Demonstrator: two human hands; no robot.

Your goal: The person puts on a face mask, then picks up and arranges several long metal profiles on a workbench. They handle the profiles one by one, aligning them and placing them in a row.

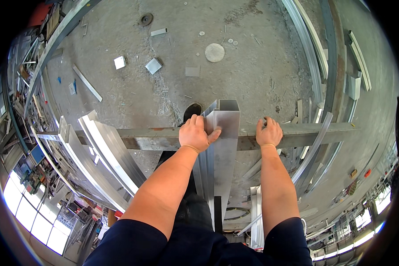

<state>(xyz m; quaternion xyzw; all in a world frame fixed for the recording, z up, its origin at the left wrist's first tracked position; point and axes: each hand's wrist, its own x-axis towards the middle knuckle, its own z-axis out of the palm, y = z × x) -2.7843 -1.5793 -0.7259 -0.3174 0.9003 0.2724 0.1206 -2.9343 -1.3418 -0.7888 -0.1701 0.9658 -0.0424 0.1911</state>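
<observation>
A long silvery aluminium profile (226, 133) with a hollow rectangular end lies lengthwise across a steel beam (150, 138), running back toward my body. My left hand (194, 133) is closed on the profile's left edge near its far end, the thumb against the metal and the fingers bent forward. To the right of the profile, apart from it, my right hand (269, 132) is over the steel beam. Its fingers are loosely bent, with a gap between thumb and forefinger and no object visible in it. Whether its palm presses on the beam is hidden.
More aluminium profiles (113, 148) lean over the beam at left. A thin bar (312, 148) crosses it at right. Metal offcuts (154, 66), a round disc (214, 52) and scraps litter the concrete floor. Long rails (308, 44) lie at far right; clutter fills the left side.
</observation>
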